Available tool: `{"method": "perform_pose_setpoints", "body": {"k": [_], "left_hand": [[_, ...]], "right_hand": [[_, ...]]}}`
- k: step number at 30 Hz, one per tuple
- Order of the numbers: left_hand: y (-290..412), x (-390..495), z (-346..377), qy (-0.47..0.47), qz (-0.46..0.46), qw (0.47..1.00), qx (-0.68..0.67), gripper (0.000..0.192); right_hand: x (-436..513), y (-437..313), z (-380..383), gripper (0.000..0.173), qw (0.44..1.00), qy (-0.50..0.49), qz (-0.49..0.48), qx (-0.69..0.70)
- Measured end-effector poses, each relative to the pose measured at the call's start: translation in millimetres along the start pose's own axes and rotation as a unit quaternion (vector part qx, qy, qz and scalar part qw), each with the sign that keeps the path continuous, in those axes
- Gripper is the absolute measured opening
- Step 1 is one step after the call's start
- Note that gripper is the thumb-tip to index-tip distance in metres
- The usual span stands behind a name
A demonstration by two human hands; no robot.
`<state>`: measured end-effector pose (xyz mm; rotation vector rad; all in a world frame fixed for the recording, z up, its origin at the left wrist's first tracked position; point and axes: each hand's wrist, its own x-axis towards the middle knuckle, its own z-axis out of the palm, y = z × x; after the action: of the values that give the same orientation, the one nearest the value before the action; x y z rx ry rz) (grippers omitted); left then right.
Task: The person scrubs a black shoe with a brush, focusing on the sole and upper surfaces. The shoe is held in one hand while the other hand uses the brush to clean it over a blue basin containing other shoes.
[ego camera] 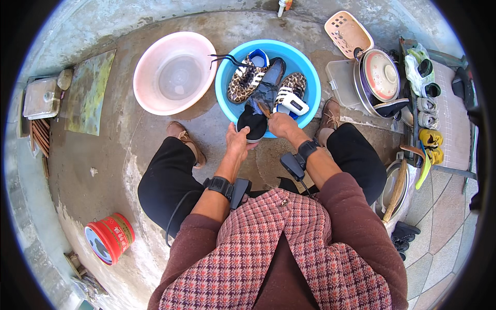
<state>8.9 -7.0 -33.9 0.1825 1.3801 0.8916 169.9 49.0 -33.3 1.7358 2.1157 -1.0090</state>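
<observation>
A black shoe (252,123) is held by my left hand (237,141) at the near rim of a blue plastic basin (228,50) with water in it. My right hand (284,124) grips a brown wooden-looking brush (264,110), whose tip reaches toward the shoe's opening. Two leopard-print sneakers with white stripes are in the basin: one (242,83) at the left with its black laces over the rim, the other (293,87) at the right with a white tongue turned out. Another dark shoe (274,71) lies between them, partly hidden.
A pink basin (143,73) stands left of the blue one. On the right are a peach plastic basket (345,33), a clear lid (341,83), a lidded pot (381,75) and a rack of shoes (449,128). A red bucket (116,236) sits at lower left.
</observation>
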Motion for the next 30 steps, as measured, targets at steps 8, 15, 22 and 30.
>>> {"method": "perform_pose_setpoints", "body": {"k": [8,15,22,30], "left_hand": [[-12,12,-1,0.039,0.03,0.999,-0.012,0.05],[-18,26,-8,0.051,0.075,0.991,0.097,0.045],[-29,31,-17,0.025,0.122,0.974,0.188,0.058],[-21,26,-13,0.083,0.134,0.941,0.301,0.049]], "right_hand": [[-107,-6,-43,0.031,0.993,-0.022,-0.112,0.023],[-98,-34,-35,0.028,0.997,-0.027,-0.058,-0.039],[-42,-41,-14,0.027,0.999,-0.043,-0.008,-0.032],[-124,-29,-31,0.029,0.994,-0.029,-0.1,0.008]]}}
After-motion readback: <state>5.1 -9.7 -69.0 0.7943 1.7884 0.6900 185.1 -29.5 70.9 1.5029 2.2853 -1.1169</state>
